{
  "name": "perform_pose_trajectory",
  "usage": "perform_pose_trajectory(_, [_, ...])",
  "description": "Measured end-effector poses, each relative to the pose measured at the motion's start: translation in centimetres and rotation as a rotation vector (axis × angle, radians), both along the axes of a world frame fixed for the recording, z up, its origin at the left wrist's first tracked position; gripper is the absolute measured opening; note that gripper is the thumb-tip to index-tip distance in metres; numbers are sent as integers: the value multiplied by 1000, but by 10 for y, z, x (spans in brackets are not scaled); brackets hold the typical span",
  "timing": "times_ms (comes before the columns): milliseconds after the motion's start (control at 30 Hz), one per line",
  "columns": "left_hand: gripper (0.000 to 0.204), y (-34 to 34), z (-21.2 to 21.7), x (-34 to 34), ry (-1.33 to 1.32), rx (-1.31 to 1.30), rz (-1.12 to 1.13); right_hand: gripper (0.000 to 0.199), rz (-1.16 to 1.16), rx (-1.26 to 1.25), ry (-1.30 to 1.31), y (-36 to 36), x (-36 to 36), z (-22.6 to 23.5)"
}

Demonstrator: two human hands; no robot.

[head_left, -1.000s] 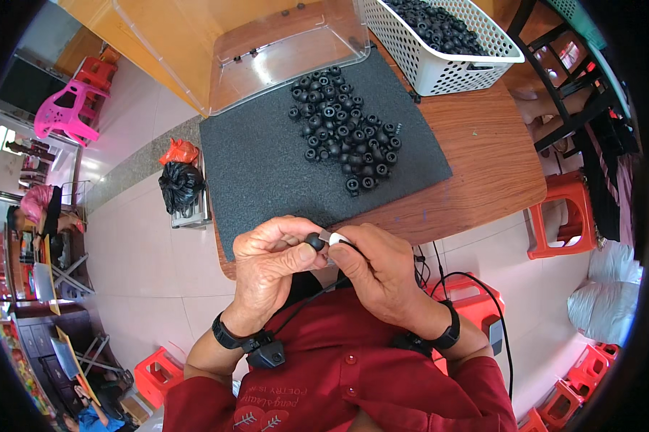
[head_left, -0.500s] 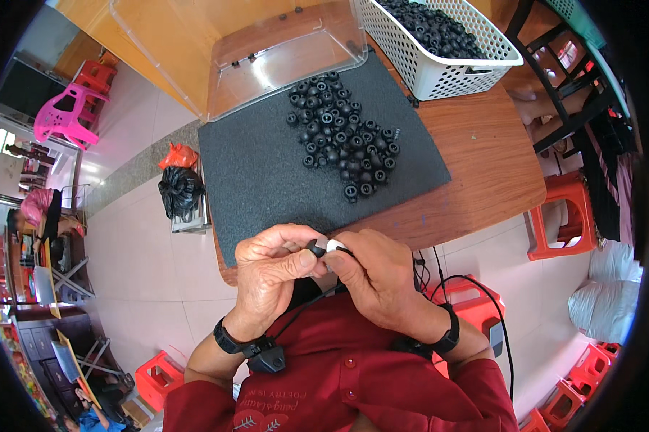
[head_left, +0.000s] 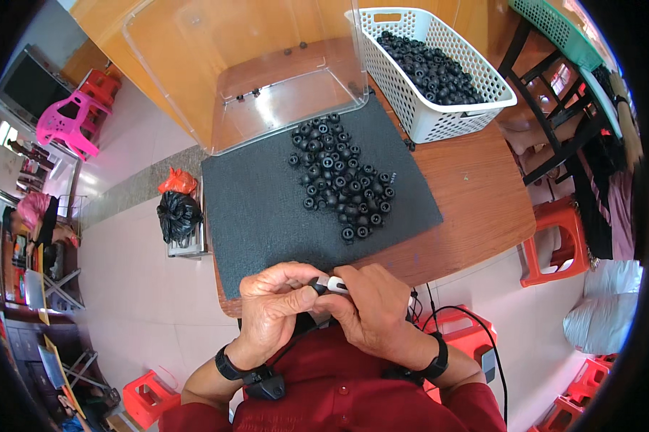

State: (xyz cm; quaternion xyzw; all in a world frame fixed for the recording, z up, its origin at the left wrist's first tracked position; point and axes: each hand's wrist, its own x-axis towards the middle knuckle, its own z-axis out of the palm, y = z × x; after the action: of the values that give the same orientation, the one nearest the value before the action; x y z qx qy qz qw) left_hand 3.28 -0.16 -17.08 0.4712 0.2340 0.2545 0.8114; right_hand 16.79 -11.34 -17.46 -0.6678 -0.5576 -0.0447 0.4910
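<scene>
Both of my hands meet just off the near edge of the table. Between the thumb and fingers of my left hand is a small black rounded part, like those on the mat. My right hand grips a slim white tool with a dark slot. Its pale tip touches or nearly touches the black part; the fingers hide the rest, and its exact kind is unclear. Beyond my hands, a pile of black rounded parts with ringed openings lies on a dark grey mat.
A clear plastic bin lies at the table's back, a few black bits in it. Right of it stands a white perforated basket full of black parts. Black and red bags sit left of the table; a red stool is at right.
The view has tipped upward, so table and hands sit lower in the picture. More of the white tool shows between my hands, which stay close together around the black part.
</scene>
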Motion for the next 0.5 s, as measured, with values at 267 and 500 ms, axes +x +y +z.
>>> perform_pose_trajectory(267, [24,-3,3,-2,-13,4,12,37,-13,53,-47,3,-2,-8])
perform_pose_trajectory(500, [22,-6,1,1,-37,-8,25,39,-33,50,-76,2,1,-7])
